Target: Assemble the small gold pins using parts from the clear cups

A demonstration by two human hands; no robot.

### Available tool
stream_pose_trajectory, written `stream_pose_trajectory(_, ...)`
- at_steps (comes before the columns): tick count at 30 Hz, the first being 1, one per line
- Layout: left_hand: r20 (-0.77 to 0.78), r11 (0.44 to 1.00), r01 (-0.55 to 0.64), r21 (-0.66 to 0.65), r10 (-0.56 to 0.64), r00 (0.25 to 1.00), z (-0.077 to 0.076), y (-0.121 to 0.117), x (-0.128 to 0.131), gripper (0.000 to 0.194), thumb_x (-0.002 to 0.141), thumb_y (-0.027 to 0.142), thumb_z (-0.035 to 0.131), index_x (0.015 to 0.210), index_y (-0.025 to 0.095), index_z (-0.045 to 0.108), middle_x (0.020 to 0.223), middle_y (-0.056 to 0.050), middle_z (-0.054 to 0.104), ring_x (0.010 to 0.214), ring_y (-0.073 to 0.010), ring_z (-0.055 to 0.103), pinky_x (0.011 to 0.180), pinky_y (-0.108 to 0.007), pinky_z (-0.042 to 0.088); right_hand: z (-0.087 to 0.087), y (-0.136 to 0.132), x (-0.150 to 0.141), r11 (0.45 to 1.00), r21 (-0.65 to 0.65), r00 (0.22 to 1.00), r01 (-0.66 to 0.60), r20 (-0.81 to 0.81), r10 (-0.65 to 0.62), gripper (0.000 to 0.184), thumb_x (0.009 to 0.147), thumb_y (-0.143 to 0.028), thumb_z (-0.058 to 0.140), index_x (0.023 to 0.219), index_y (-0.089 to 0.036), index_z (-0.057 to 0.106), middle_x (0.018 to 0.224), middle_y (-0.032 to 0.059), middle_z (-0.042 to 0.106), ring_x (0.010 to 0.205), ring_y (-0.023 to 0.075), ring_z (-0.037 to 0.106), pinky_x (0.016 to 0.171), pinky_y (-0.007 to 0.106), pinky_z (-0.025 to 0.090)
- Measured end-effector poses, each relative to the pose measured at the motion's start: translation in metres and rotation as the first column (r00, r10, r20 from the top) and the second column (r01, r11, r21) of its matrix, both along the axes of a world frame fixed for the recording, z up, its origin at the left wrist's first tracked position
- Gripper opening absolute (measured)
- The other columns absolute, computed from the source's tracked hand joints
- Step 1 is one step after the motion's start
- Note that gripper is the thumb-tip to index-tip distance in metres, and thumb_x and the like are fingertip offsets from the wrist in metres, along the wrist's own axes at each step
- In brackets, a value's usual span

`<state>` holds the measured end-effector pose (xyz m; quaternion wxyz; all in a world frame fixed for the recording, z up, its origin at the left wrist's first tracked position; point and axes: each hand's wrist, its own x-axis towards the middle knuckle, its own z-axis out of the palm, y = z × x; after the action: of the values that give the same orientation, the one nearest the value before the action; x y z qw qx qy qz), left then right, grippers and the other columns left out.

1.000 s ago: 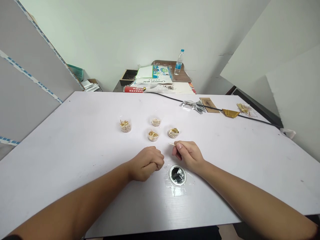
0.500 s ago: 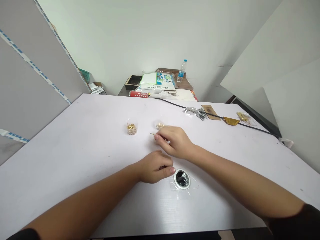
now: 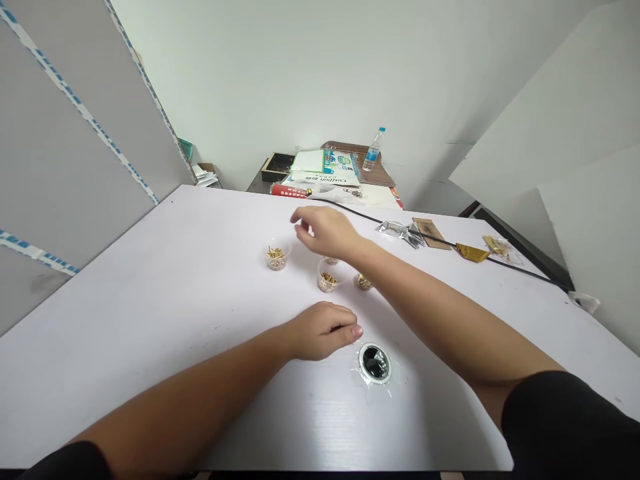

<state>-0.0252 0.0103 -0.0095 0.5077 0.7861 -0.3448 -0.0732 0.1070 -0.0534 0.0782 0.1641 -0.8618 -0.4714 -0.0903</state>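
Note:
Several small clear cups of gold pins stand on the white table [image 3: 150, 320]: a left cup [image 3: 277, 257], a centre cup [image 3: 327, 280] and a right cup [image 3: 363, 282] half hidden by my forearm. My right hand [image 3: 323, 230] hovers over the cups, just right of and beyond the left cup, with fingertips pinched; what they hold is too small to make out. Resting on the table as a closed fist is my left hand [image 3: 325, 331], thumb pressed on the forefinger, beside a round metal-rimmed dish [image 3: 375, 363] under clear film.
A black cable [image 3: 500, 262] crosses the far right of the table past silver foil bags [image 3: 400, 230], a brown packet [image 3: 430, 232] and a gold packet [image 3: 473, 252]. Beyond the table lie papers [image 3: 325, 167] and a water bottle [image 3: 373, 150]. A grey panel [image 3: 60, 167] stands at left.
My right hand has gone forward and left, from beside the dish to over the cups; the gold pin seen in its fingertips before no longer shows. My left fist stayed put.

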Motion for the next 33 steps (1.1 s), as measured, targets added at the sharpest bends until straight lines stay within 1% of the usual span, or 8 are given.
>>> stream_pose_trajectory(6,-0.069,0.999,-0.052,-0.008,0.051,0.996,-0.002,-0.001,-0.003,0.029,0.095,0.042,0.047,0.085,0.016,0.054,0.077,-0.001,0.055,0.067,-0.011,0.048,0.064,-0.024,0.039,0.014,-0.063,0.018,0.993,0.042,0.991,0.113,-0.073,-0.11,0.022,0.081,-0.012,0.052,0.095,-0.014,0.069,0.089,0.0043,0.068,0.08,0.016,0.059,0.068,0.025,0.038)
stream_pose_trajectory(9,-0.051,0.999,-0.044,-0.003,0.043,0.998,-0.001,-0.002,-0.004,0.025,0.093,0.039,0.05,0.089,0.015,0.056,0.08,-0.003,0.06,0.069,-0.0115,0.052,0.065,-0.024,0.042,0.018,-0.095,0.015,0.984,-0.097,0.968,0.151,-0.186,-0.167,0.019,0.08,-0.013,0.054,0.093,-0.015,0.067,0.093,0.0043,0.068,0.08,0.0159,0.059,0.067,0.024,0.039)
stream_pose_trajectory(14,-0.007,0.999,-0.041,0.03,0.041,0.999,-0.001,-0.004,-0.004,0.023,0.092,0.037,0.052,0.09,0.015,0.057,0.074,-0.002,0.061,0.066,-0.0115,0.054,0.065,-0.023,0.043,0.015,-0.131,0.004,0.923,-0.354,0.929,0.149,-0.269,-0.253,0.019,0.078,-0.013,0.059,0.095,-0.017,0.066,0.095,0.0073,0.065,0.079,0.0168,0.058,0.063,0.024,0.039)
stream_pose_trajectory(18,0.023,0.998,-0.045,0.053,0.044,0.999,-0.001,-0.005,-0.003,0.022,0.092,0.037,0.052,0.09,0.015,0.057,0.07,-0.001,0.06,0.064,-0.0107,0.053,0.065,-0.023,0.042,0.003,-0.133,0.001,0.902,-0.409,0.933,0.14,-0.251,-0.259,0.018,0.08,-0.018,0.059,0.09,-0.021,0.073,0.101,0.0079,0.059,0.08,0.016,0.057,0.067,0.025,0.039)
stream_pose_trajectory(21,0.032,0.997,-0.046,0.064,0.044,0.999,0.001,-0.005,-0.002,0.021,0.092,0.036,0.051,0.089,0.016,0.057,0.069,0.0,0.059,0.062,-0.0103,0.051,0.065,-0.023,0.041,-0.002,-0.124,-0.001,0.838,-0.5,0.915,0.218,-0.195,-0.354,0.02,0.079,-0.022,0.061,0.092,-0.026,0.076,0.105,0.0062,0.057,0.079,0.0153,0.057,0.067,0.025,0.038)
stream_pose_trajectory(24,0.042,0.996,-0.047,0.071,0.044,0.998,0.0,-0.004,-0.001,0.02,0.092,0.035,0.051,0.089,0.016,0.056,0.068,0.0,0.059,0.061,-0.0102,0.05,0.065,-0.023,0.041,-0.002,-0.114,-0.005,0.773,-0.573,0.885,0.273,-0.165,-0.435,0.022,0.076,-0.023,0.063,0.093,-0.029,0.076,0.109,0.0039,0.059,0.082,0.017,0.058,0.062,0.024,0.036)
stream_pose_trajectory(29,0.117,0.994,-0.074,0.08,0.064,0.991,0.0,-0.008,-0.005,0.02,0.091,0.034,0.051,0.089,0.016,0.057,0.066,0.001,0.058,0.058,-0.0092,0.05,0.063,-0.022,0.041,-0.003,-0.105,-0.005,0.73,-0.618,0.855,0.294,-0.171,-0.489,0.026,0.072,-0.019,0.064,0.092,-0.029,0.075,0.104,0.0019,0.066,0.08,0.0183,0.06,0.058,0.024,0.036)
stream_pose_trajectory(33,0.352,0.963,-0.249,0.105,0.198,0.915,0.022,-0.01,-0.009,0.019,0.091,0.032,0.051,0.094,0.016,0.06,0.072,0.001,0.062,0.05,-0.0069,0.045,0.055,-0.023,0.036,-0.006,-0.104,-0.003,0.716,-0.634,0.853,0.291,-0.167,-0.495,0.026,0.07,-0.018,0.065,0.091,-0.028,0.076,0.103,0.003,0.067,0.079,0.02,0.061,0.059,0.025,0.038)
